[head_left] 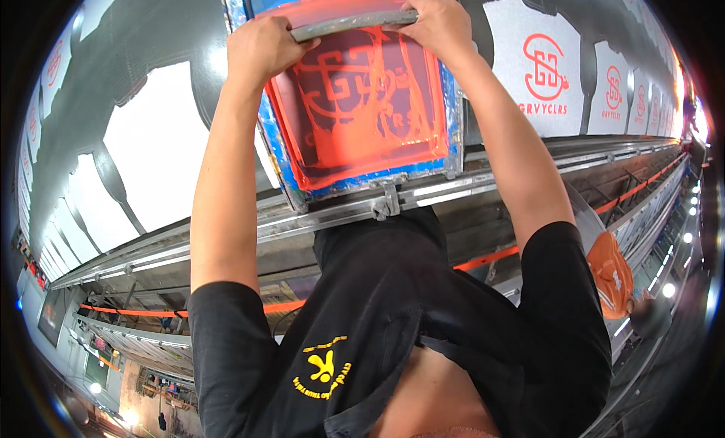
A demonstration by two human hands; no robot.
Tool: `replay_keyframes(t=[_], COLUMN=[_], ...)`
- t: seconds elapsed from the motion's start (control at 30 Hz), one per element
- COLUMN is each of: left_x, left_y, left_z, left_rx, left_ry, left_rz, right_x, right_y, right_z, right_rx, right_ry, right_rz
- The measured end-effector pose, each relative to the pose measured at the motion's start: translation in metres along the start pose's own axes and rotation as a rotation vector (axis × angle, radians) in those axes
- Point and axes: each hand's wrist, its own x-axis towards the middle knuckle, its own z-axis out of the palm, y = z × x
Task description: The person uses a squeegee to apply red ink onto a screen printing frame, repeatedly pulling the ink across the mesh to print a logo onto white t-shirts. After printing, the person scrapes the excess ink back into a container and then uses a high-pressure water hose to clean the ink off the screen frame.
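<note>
A grey squeegee (353,23) lies across the far part of a screen printing frame (451,128), tilted slightly up toward the right. My left hand (263,49) is closed around its left end, and my right hand (438,24) grips the right end. Under it, the mesh is smeared with wet red ink (355,147), thickest along the near edge and the sides. A design shows through the ink in the mesh. The frame has blue, ink-stained borders and sits on a long printing table (472,68).
White fabric pieces with red prints (538,53) lie to the right; a blank white piece (162,132) lies at left among others. A metal rail (325,215) with a clamp (386,202) runs along the near edge. Another person in orange (610,276) stands behind, at lower right.
</note>
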Motion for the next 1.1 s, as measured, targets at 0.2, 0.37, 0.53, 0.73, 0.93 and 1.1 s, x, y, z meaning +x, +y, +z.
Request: replay_keyframes(t=[0.2, 0.37, 0.53, 0.73, 0.93, 1.1], left_x=[-0.123, -0.226, -0.236, -0.226, -0.257, -0.285], left_y=[0.025, 0.052, 0.058, 0.08, 0.063, -0.026], left_z=[0.051, 0.088, 0.081, 0.074, 0.087, 0.061], left_rx=[-0.061, -0.185, -0.079, -0.2, -0.256, -0.302], left_ry=[0.039, 0.1, -0.015, 0.113, 0.239, 0.258], left_rz=[0.01, 0.077, 0.04, 0.27, 0.297, 0.255], right_x=[-0.127, -0.233, -0.217, -0.119, -0.079, -0.049], right_y=[-0.034, -0.071, -0.048, 0.068, 0.043, -0.066], right_z=[-0.011, -0.038, -0.052, 0.014, 0.003, 0.007], right_rx=[0.049, 0.047, 0.354, 0.801, 0.858, 0.725], right_ry=[-0.041, -0.144, 0.005, 0.323, 0.329, 0.467], right_rz=[0.011, 0.034, 0.033, 0.749, 0.674, 0.496])
